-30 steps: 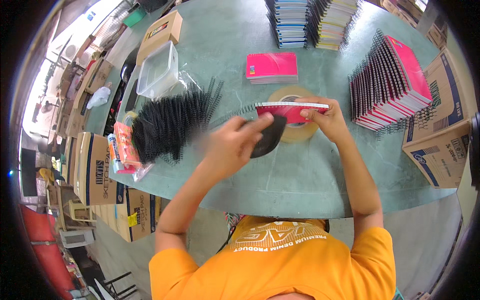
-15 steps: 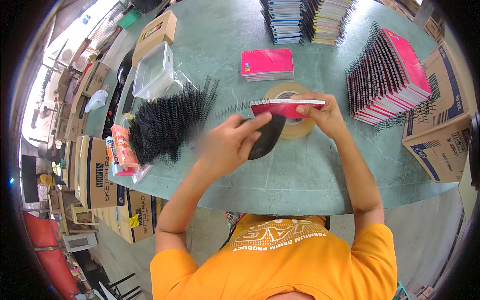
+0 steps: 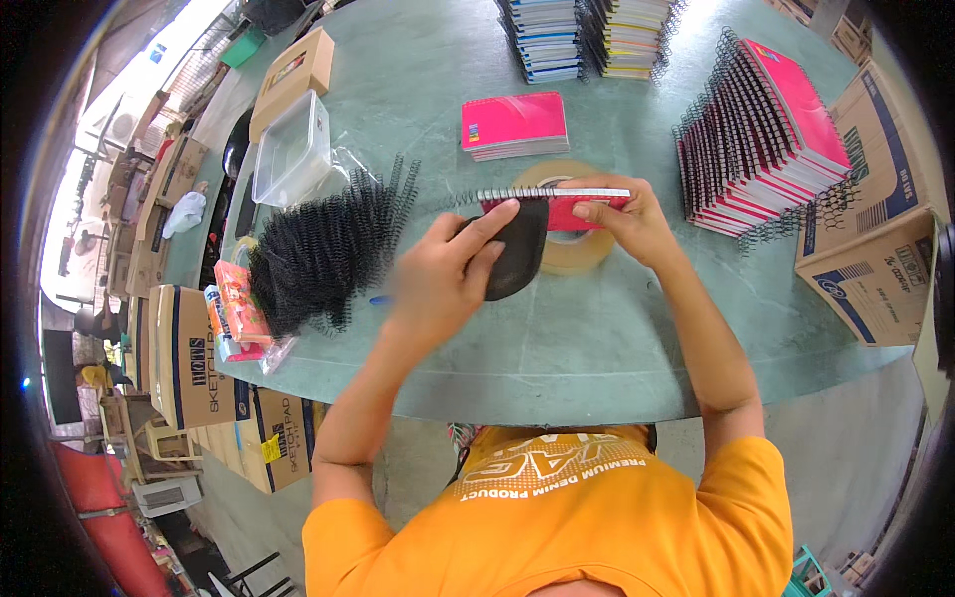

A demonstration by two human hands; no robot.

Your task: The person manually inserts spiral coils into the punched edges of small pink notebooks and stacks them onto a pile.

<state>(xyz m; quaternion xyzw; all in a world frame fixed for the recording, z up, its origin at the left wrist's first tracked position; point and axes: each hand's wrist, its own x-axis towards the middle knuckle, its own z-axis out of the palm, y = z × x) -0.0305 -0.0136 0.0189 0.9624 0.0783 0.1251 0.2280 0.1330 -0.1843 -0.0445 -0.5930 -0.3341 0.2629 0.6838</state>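
Observation:
Over the table, my right hand [image 3: 627, 221] pinches the right end of a pink notebook [image 3: 564, 215], thumb on its cover. The notebook's punched edge faces away from me. A black wire coil [image 3: 460, 200] runs along that edge, its loose end sticking out to the left. My left hand [image 3: 453, 261] is closed on a black flat pad [image 3: 519, 261] with a rounded lower end, index finger stretched across its top beside the coil. The pad covers the notebook's left part. Behind and below the notebook lies a wide roll of clear tape [image 3: 577, 259].
Loose black coils [image 3: 323, 254] heap at left, beside a clear plastic box [image 3: 293, 149] and pink packets [image 3: 241, 303]. A short pink notebook stack [image 3: 515, 121] lies ahead. Coil-bound pink notebooks [image 3: 756, 149] and a carton [image 3: 870, 209] stand right. Taller notebook stacks [image 3: 542, 40] stand far back.
The coil now reaches further right along the notebook's edge, where more loops show. Both hands, with notebook and pad, appear slightly further left; the whole view has shifted a little too.

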